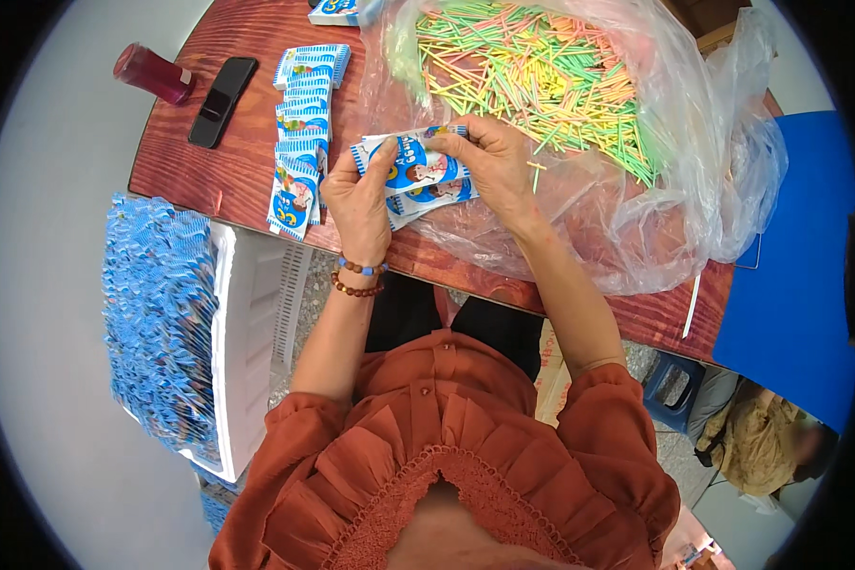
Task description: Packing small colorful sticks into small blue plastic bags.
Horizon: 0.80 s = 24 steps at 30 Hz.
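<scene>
A small blue-and-white printed packet (418,163) is pinched between my two hands above the table's near edge. My left hand (359,201) grips its left end with thumb and fingers, and my right hand (494,171) grips its upper right corner. Just beneath it lies another such packet (437,196), partly covered. To the left, a row of overlapping packets (294,190) runs up the table. Beyond my right hand, a large clear plastic bag (674,95) lies open, with many thin pastel sticks (541,76) in pink, yellow and green heaped inside.
On the reddish wooden table (247,38) are a black phone (222,102) and a dark red bottle (154,74) on its side. At lower left, a white foam box (247,332) is piled with blue packets (157,313). A blue panel (788,275) and a blue stool (673,389) are at right.
</scene>
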Motion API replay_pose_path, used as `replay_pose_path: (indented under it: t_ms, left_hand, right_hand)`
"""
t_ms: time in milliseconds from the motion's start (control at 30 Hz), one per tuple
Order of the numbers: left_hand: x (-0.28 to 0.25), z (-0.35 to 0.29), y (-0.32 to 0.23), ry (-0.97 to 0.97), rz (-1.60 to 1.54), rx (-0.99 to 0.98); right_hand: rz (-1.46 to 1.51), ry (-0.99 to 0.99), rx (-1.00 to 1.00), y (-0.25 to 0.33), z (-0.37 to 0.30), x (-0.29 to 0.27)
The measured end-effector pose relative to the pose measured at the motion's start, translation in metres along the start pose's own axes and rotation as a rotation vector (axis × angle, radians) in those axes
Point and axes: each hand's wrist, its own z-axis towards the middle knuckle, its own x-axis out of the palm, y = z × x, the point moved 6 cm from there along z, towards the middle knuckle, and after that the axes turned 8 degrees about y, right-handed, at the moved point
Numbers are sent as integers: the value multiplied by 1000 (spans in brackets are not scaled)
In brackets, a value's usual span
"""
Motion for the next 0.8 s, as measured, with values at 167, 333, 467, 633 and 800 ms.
replay_pose_path:
  t_ms: [167, 333, 467, 633, 800]
  left_hand:
    - [5, 1, -5, -70, -80, -16]
    - [2, 1, -1, -63, -123, -2]
    - [2, -2, 4, -105, -102, 15]
    - [5, -2, 7, -53, -126, -24]
    - [3, -2, 7, -66, -154, -18]
  right_hand:
    - [-61, 22, -4, 1, 4, -3]
    - [208, 35, -13, 8, 2, 11]
    - [188, 2, 68, 1, -3, 6]
    - [82, -50, 64, 10, -6, 2]
    - [163, -17, 50, 10, -5, 3]
